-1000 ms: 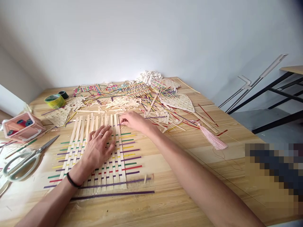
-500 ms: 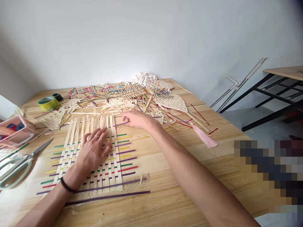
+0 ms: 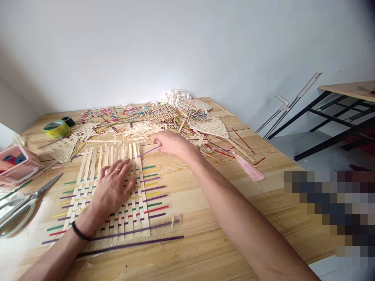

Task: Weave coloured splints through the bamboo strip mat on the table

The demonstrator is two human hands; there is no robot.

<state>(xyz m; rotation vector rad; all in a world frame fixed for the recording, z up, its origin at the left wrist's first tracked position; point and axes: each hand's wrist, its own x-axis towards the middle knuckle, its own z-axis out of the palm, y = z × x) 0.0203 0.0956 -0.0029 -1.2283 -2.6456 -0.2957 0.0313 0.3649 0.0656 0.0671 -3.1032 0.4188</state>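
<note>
A partly woven mat (image 3: 142,207) of pale upright strips, crossed by purple, green, yellow and red ones, lies on the wooden table. My left hand (image 3: 114,185), wearing a ring, rests on its upper middle with the fingers stretched out over the weave. Beyond the mat's upper right corner, my right hand (image 3: 168,141) pinches the end of a thin purple strip (image 3: 149,150). That strip slants down leftward to the pale strips, and its far part is hidden by them and my left hand.
Scissors (image 3: 36,193) and a pink basket (image 3: 22,177) with spools stand at the left. Behind them is yellow tape (image 3: 56,128). Loose strips (image 3: 140,130) heap along the back. A woven fan (image 3: 211,127) and a pink tassel (image 3: 249,167) lie to the right.
My right hand has lifted slightly, drawing the purple strip to a steeper slant. My left hand stays flat on the mat. The whole view has shifted a little.
</note>
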